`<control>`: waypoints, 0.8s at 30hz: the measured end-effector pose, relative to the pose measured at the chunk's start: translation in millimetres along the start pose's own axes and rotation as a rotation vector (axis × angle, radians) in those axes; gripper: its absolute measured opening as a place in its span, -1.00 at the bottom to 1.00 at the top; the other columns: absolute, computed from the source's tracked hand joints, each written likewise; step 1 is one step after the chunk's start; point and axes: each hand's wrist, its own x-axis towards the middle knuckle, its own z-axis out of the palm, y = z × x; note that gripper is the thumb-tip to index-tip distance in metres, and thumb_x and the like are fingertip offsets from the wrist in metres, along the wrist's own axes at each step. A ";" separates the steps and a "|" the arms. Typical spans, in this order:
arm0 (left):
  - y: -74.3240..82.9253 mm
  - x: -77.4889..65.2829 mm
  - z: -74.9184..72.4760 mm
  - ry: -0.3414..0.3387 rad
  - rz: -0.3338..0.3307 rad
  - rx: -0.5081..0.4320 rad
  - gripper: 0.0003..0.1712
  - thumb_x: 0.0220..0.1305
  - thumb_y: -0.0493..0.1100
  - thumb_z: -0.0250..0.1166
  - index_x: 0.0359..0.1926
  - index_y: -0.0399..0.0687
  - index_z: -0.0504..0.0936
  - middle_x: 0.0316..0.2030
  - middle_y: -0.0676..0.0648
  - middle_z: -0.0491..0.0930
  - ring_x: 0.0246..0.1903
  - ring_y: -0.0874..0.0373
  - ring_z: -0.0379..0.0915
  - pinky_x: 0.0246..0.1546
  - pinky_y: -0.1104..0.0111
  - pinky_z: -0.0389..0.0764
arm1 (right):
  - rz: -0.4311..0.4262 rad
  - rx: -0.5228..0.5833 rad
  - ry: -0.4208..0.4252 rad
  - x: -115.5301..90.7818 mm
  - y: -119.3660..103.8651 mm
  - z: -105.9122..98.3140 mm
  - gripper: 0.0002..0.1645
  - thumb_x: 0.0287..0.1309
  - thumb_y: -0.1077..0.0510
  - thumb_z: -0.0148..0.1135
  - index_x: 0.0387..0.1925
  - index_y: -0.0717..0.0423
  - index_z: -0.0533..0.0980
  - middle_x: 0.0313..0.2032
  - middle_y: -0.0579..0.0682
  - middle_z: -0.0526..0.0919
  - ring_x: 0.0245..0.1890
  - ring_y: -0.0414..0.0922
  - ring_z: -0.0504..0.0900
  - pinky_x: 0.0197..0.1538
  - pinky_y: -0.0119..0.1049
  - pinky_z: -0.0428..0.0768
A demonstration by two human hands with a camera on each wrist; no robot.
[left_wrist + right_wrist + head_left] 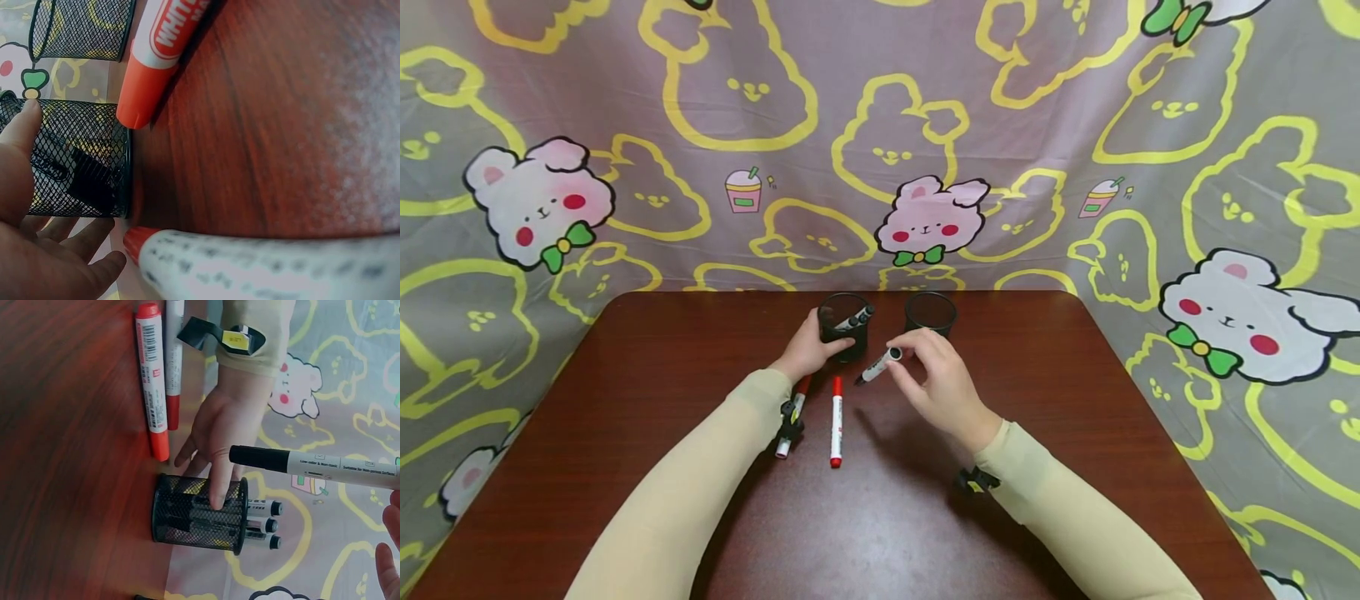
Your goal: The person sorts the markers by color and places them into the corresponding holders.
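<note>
At the right edge, the right hand (392, 526) holds a slim white marker with a black cap (312, 465). At lower centre, the left hand (226, 425) grips a black wire-mesh cup (181, 532) holding three black-and-white markers (260, 524); two red-and-white markers (152, 381) lie upper left.

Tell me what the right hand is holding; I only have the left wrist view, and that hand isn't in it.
Observer: The right hand pinches a black-capped marker.
Operator: Count the markers in the mesh cup that the left hand holds.
Observer: The right wrist view shows three marker ends sticking out past its rim.
Operator: Check whether anything blocks sight of a red-capped marker from above.
Observer: Yes. In the head view, the black wrist device on the left arm hides part of one red-capped marker.
</note>
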 end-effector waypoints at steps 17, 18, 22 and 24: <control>-0.2 0.7 0.5 0.026 0.035 0.026 -0.13 0.31 -0.15 0.46 0.44 -0.37 0.18 0.34 -0.39 0.38 0.37 -0.25 0.34 0.45 -0.04 0.33 | 0.015 0.047 0.180 22.4 9.5 12.9 -0.71 0.23 0.27 0.41 -0.02 0.23 0.60 -0.20 0.07 0.64 -0.21 -0.06 0.56 -0.11 -0.18 0.57; -0.2 0.8 0.4 0.033 0.041 0.036 -0.14 0.31 -0.16 0.46 0.43 -0.39 0.19 0.33 -0.41 0.39 0.37 -0.26 0.34 0.45 -0.03 0.32 | 0.012 0.046 0.193 24.0 10.5 13.9 -0.71 0.22 0.28 0.42 -0.03 0.23 0.60 -0.20 0.07 0.65 -0.21 -0.05 0.56 -0.11 -0.17 0.58; 0.0 1.0 0.2 0.046 0.057 0.062 -0.18 0.31 -0.17 0.46 0.39 -0.42 0.22 0.30 -0.43 0.41 0.36 -0.26 0.35 0.46 -0.01 0.32 | 0.015 0.044 0.237 29.7 13.3 17.8 -0.70 0.20 0.29 0.44 -0.03 0.23 0.61 -0.23 0.09 0.65 -0.23 0.00 0.57 -0.13 -0.16 0.57; 0.3 1.0 0.2 0.037 0.046 0.046 -0.16 0.30 -0.16 0.47 0.41 -0.40 0.21 0.31 -0.41 0.40 0.36 -0.25 0.35 0.46 -0.01 0.32 | 0.024 0.048 0.252 32.1 14.2 19.6 -0.69 0.20 0.29 0.44 -0.03 0.22 0.61 -0.25 0.09 0.64 -0.24 0.00 0.57 -0.13 -0.17 0.56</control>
